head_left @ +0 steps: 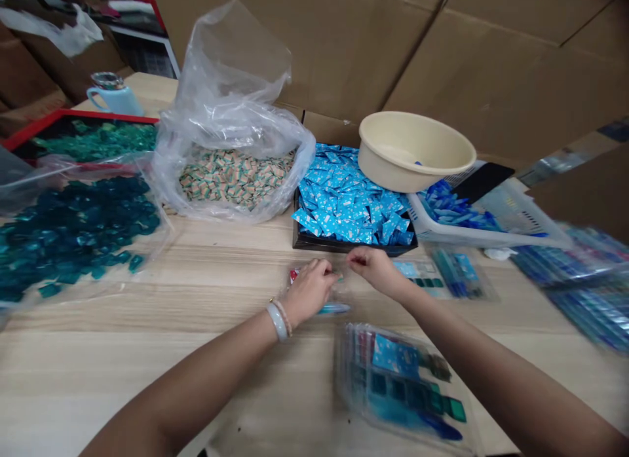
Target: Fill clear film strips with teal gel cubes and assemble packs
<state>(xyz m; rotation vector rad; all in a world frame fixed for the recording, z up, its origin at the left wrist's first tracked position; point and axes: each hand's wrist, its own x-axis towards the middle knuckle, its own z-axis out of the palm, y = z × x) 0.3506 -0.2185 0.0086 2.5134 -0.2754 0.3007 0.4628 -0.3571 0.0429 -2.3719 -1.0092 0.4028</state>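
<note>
My left hand [310, 288], with a bracelet [278, 321] at the wrist, is over a small clear packet on the table. Its fingers are pinched, and a tiny light piece seems to show at the tips, too small to name. A blue pen-like stick [335, 308] and a bit of red show beside that hand. My right hand [372, 268] is closed in a pinch just to the right, near the front edge of a black box [344, 245] full of blue patterned sachets [348, 201]. What its fingertips hold, if anything, is hidden.
Filled clear packets lie stacked in front [393, 385], with more packets [464, 274] at right. Behind stand a bag of small tan pieces [236, 179], a cream basin [417, 149] and a white basket [491, 231] of blue sticks. Teal pieces [83, 215] and a mug [118, 97] are at left.
</note>
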